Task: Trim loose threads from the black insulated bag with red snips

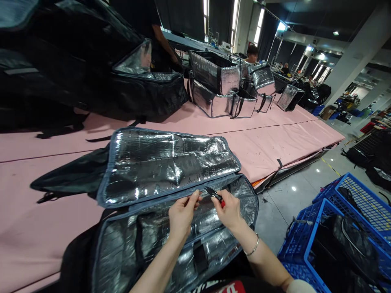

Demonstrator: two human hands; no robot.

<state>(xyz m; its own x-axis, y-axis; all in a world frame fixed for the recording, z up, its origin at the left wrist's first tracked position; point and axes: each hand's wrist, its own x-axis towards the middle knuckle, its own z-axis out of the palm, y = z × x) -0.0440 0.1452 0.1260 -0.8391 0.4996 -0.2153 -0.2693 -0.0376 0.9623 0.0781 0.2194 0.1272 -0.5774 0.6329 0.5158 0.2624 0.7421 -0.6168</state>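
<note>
Both hands (pixel 180 213) (pixel 229 211) near each other, fingers (pixel 193 199) bent, forearms (pixel 163 258) inward

We see a glossy, crinkled foil-like lining (pixel 171 162) edged in matt cloth binding (pixel 106 176), snips (pixel 214 194) with metal-looking blades, a counter (pixel 259 142) smooth like sheeting, shiny floor (pixel 275 215) and, near right, plastic crates (pixel 300 236).

We see silver foil insulated bags (pixel 204 73) stacked on the pink-covered table (pixel 293 134), with bulky black bags (pixel 149 95) at its left. Right of the table, we find blue plastic crates (pixel 301 228); beyond it, a pale pillar (pixel 352 57).
</note>
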